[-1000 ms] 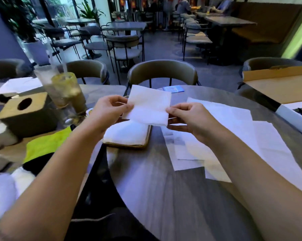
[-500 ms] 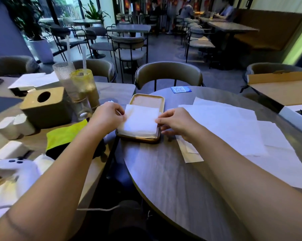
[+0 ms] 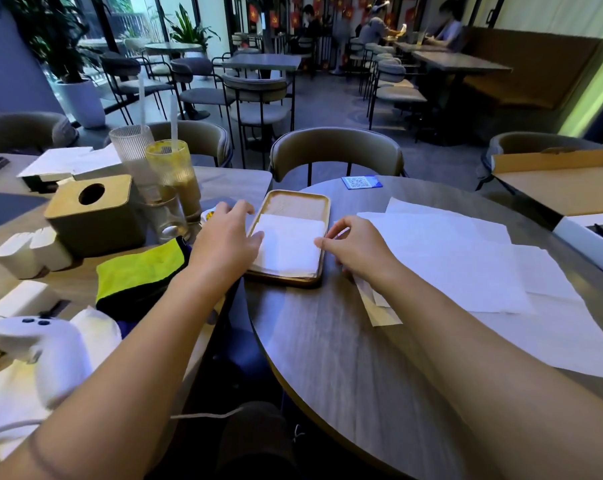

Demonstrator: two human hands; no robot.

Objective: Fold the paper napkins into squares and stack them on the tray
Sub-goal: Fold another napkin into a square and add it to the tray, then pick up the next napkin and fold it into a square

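Note:
A wooden tray (image 3: 295,202) sits at the left edge of the round grey table (image 3: 345,341). A stack of folded white napkins (image 3: 288,245) fills its near half. My left hand (image 3: 225,237) hovers at the stack's left edge, fingers relaxed and spread, thumb tip at the napkin. My right hand (image 3: 355,247) is at the stack's right edge, fingers loosely curled, holding nothing. Unfolded white napkins (image 3: 459,258) lie spread on the table to the right.
Left of the tray stand two tall glasses (image 3: 173,178), a wooden tissue box (image 3: 92,213), a yellow-green cloth (image 3: 139,275) and a white controller (image 3: 47,344). A blue QR card (image 3: 360,182) lies behind the tray. A cardboard box (image 3: 556,181) sits far right; a chair (image 3: 334,154) stands opposite.
The folded napkin held up in both hands came down onto the stack on the tray. Both hands have let go and drawn slightly apart to the stack's edges.

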